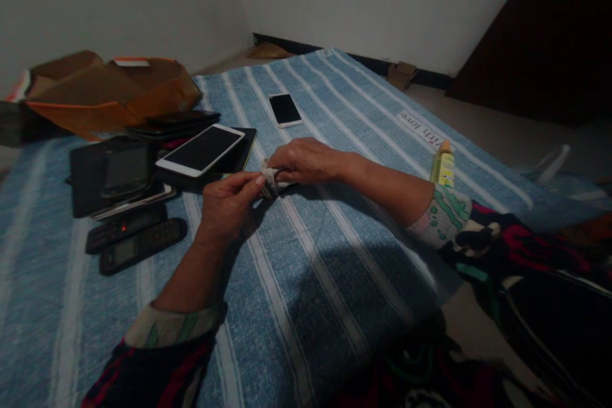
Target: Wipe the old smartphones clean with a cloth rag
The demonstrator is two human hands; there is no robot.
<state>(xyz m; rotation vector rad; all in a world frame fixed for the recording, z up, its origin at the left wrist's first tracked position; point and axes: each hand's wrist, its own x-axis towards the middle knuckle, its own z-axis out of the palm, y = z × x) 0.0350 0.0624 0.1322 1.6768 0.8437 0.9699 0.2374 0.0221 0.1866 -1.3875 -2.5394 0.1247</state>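
My left hand (228, 203) and my right hand (306, 161) meet over the blue striped cloth (306, 280). Both pinch a small crumpled white cloth (271, 180) between them. The left fingers close on its near end, and the right hand curls over its far end. Just beyond the hands lies a large white phone (201, 150), screen up, on a dark tablet (239, 152).
A pile of dark phones and old handsets (129, 229) lies to the left. A small white phone (285, 109) rests farther back. A yellow bottle (443, 166) stands at the right. An open orange cardboard box (109, 92) sits at the back left by the wall.
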